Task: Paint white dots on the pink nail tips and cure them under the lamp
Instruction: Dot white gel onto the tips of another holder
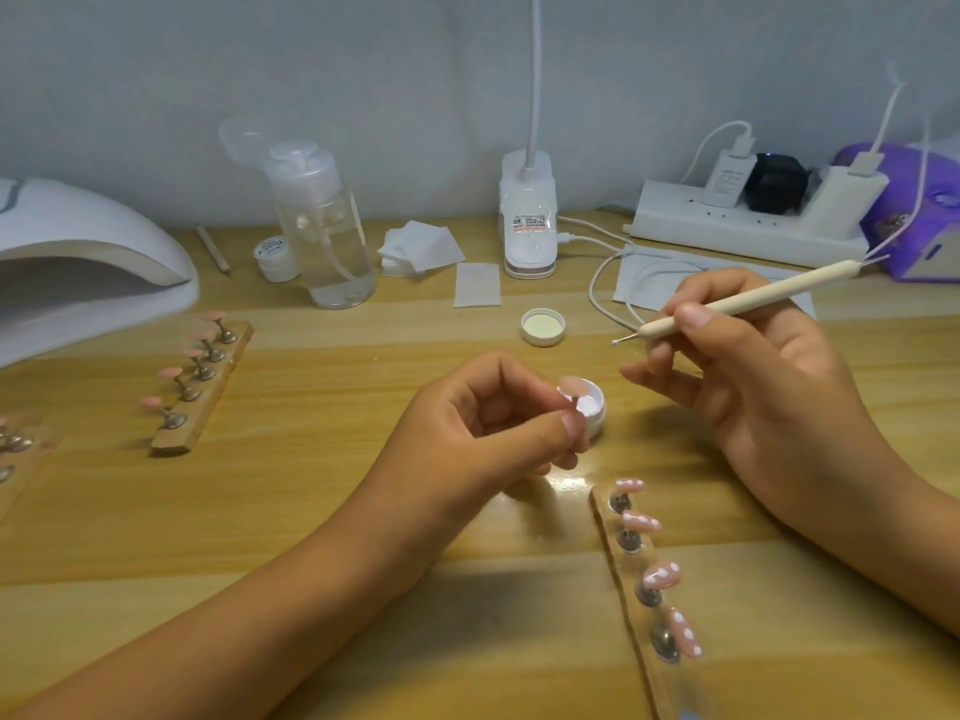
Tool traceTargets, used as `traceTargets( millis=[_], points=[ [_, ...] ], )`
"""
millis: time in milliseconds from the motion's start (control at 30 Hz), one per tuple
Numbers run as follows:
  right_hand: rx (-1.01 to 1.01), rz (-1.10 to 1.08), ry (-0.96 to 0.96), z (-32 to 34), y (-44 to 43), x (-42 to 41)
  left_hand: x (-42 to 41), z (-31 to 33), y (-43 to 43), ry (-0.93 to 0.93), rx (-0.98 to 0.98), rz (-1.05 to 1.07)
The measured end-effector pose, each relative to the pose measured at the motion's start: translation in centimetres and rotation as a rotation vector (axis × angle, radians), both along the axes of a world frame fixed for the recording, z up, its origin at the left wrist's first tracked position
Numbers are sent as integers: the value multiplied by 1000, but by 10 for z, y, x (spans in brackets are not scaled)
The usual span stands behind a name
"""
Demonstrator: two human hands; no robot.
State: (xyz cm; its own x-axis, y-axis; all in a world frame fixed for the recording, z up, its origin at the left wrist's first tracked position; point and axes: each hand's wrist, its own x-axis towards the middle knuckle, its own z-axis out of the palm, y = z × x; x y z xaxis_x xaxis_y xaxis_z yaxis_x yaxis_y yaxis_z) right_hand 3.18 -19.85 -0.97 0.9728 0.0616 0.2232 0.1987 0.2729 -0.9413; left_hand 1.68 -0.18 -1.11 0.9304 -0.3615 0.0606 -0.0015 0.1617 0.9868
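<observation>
A pink nail tip (573, 385) is pinched by the left hand (467, 423) beside the open white pot (596, 409); at its 2 o'clock a dotting pen (748, 299) is gripped by the right hand (769, 387). The label on the jar (271, 256) at 10 o'clock is unreadable.

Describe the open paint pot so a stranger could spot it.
Start at the desk lamp base by the wall. Nearer, past the loose lid, a small white pot sits beside the left hand. Unlike the capped jar by the bottle, it is open.
</observation>
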Motion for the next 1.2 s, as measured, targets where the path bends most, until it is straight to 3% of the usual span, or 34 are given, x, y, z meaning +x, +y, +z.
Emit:
traceTargets(
  millis=[133, 333, 1200],
  points=[
    [101, 83, 52, 2, -2, 2, -1, 0, -3, -37, 20, -37],
    [72, 188, 32, 0, 0, -2, -2, -2, -3, -53, 94, -95],
    [49, 238, 46, 0, 1, -3, -1, -2, -5, -62, 99, -70]
  ],
)
